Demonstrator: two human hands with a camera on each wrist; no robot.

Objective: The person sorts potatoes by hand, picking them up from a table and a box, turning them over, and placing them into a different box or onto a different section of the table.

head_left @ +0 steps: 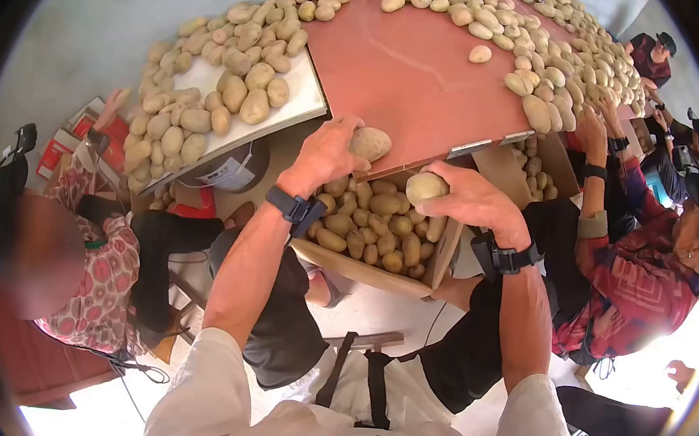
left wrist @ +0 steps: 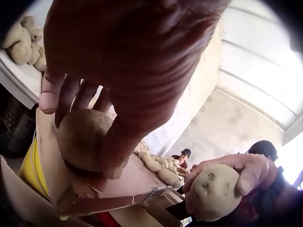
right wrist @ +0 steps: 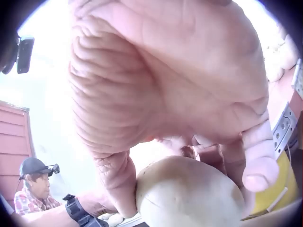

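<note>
Just over the box (head_left: 362,274) of potatoes (head_left: 362,217), your right hand (head_left: 480,201) grips the right potato (head_left: 425,189); by the edge of the tabletop (head_left: 423,85), your left hand (head_left: 323,153) grips the left potato (head_left: 371,144), perhaps touching that edge. You seem mid-handling; the next move calls for a steady grip and clearance from the box's rim.

This looks like a produce sorting room, with potatoes (head_left: 256,45) heaped along a red worktop (head_left: 424,81) and a white one beside it, and a cardboard box (head_left: 361,277) full of more below the edge. Several people sit around the worktops: one in a patterned shirt (head_left: 106,286), another in a red top (head_left: 636,287), over a pale, hard floor.
</note>
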